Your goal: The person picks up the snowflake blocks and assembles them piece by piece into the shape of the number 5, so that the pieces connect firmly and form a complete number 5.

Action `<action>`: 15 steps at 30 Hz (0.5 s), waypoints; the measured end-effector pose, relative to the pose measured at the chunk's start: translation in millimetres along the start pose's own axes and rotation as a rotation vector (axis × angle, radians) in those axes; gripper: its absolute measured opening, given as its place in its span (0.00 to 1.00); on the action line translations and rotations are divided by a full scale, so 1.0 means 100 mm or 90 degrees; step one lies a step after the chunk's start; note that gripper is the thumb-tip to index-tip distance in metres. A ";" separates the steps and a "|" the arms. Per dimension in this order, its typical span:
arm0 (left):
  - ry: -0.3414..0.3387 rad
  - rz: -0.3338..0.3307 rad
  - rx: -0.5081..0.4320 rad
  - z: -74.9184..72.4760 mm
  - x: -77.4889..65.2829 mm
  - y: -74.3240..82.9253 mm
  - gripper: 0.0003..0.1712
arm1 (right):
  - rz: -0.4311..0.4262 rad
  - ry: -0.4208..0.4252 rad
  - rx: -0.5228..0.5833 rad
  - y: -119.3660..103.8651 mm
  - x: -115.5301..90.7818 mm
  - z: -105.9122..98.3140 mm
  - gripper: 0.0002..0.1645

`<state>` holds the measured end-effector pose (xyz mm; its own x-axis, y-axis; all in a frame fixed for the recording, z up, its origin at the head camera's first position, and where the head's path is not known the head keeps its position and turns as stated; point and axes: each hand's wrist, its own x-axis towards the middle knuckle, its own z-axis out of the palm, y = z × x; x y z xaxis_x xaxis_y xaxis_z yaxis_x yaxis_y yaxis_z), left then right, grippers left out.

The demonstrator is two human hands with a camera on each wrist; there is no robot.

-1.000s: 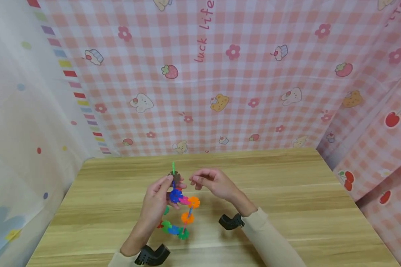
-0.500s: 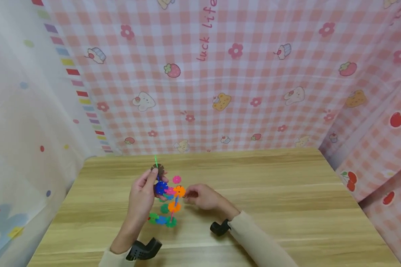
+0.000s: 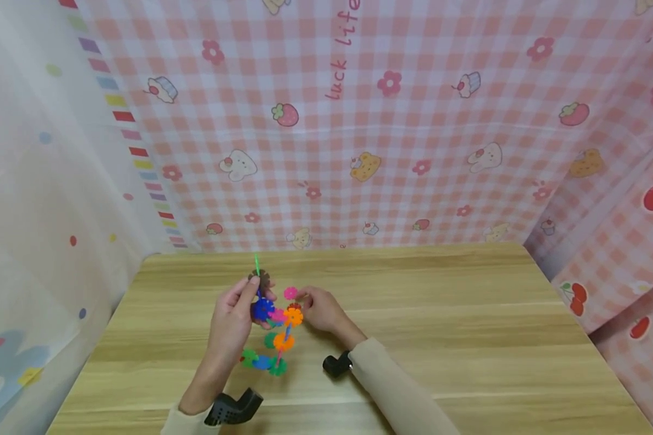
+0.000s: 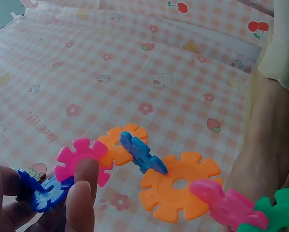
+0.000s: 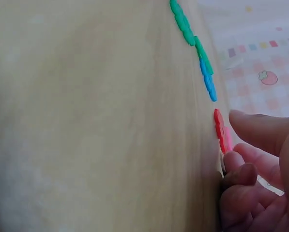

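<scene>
A chain of toothed plastic snowflake discs hangs from my left hand point(image 3: 233, 308). Thumb and fingers pinch it near a dark brown disc point(image 3: 261, 278), with a bright green disc point(image 3: 257, 264) seen edge-on above. Below are a dark blue disc point(image 3: 263, 309), a pink disc point(image 4: 83, 162), an orange disc point(image 4: 180, 186) and a green disc point(image 3: 277, 367). My right hand point(image 3: 322, 309) is beside a red disc point(image 5: 219, 128) and another pink disc point(image 5: 227, 139). Its fingertips are at their lower end, while the thumb stands a little apart. Whether the fingers touch them is unclear.
The wooden table point(image 3: 413, 326) reaches back to a pink checked cloth point(image 3: 392, 133). In the right wrist view, green discs point(image 5: 182, 21) and a blue disc point(image 5: 208, 82) appear edge-on in a row. Black wrist mounts point(image 3: 234, 408) stick out from both sleeves.
The left hand has moved left with the disc chain, uncovering the pink disc. My right hand first came down and left, then moved up to the red and pink discs.
</scene>
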<state>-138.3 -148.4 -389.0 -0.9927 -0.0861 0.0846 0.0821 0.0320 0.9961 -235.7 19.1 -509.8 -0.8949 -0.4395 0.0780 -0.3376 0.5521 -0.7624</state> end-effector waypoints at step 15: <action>0.037 0.008 0.043 -0.09 0.01 0.03 0.25 | 0.057 -0.003 0.017 -0.01 0.04 0.05 0.10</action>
<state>-138.0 -157.3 -386.1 -0.9846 -0.1429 0.1008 0.0870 0.1002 0.9912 -237.6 13.4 -512.3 -0.9194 -0.3934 0.0058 -0.2487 0.5698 -0.7833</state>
